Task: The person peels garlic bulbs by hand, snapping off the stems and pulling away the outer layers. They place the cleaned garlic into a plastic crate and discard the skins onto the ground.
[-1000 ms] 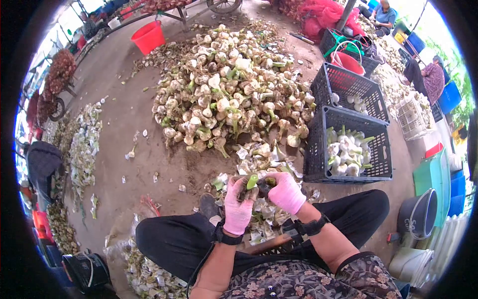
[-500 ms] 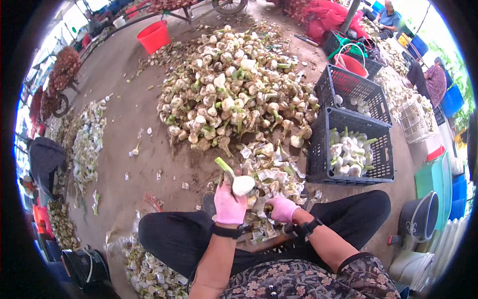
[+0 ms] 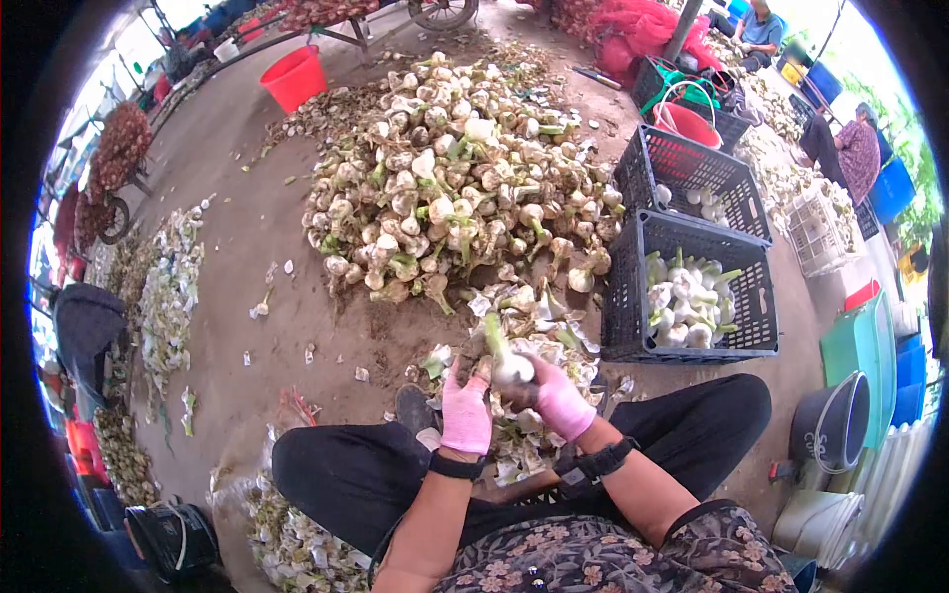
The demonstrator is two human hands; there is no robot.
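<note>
A garlic bulb (image 3: 510, 368) with a green stem pointing up is between my hands, over a heap of peeled skins (image 3: 524, 435). My left hand (image 3: 466, 410), in a pink glove, has its fingers closed at the bulb's left side. My right hand (image 3: 556, 397), also gloved in pink, is against the bulb's right side, its fingertips curled and blurred by motion. Beyond them lies a large pile of untrimmed garlic (image 3: 445, 188). To the right, a black crate (image 3: 692, 341) holds cleaned white bulbs with short green stems (image 3: 687, 301).
Behind that crate stands a second black crate (image 3: 647, 163) with a few bulbs, near a red bucket (image 3: 689, 127). Another red bucket (image 3: 295, 79) is at the back left. A dark bucket (image 3: 828, 425) stands at right. Two people (image 3: 858, 153) sit at the far right.
My right hand has come up and left from the skins to the bulb. The bulb has shifted right and slightly down, and its stem is more upright. The view has shifted slightly.
</note>
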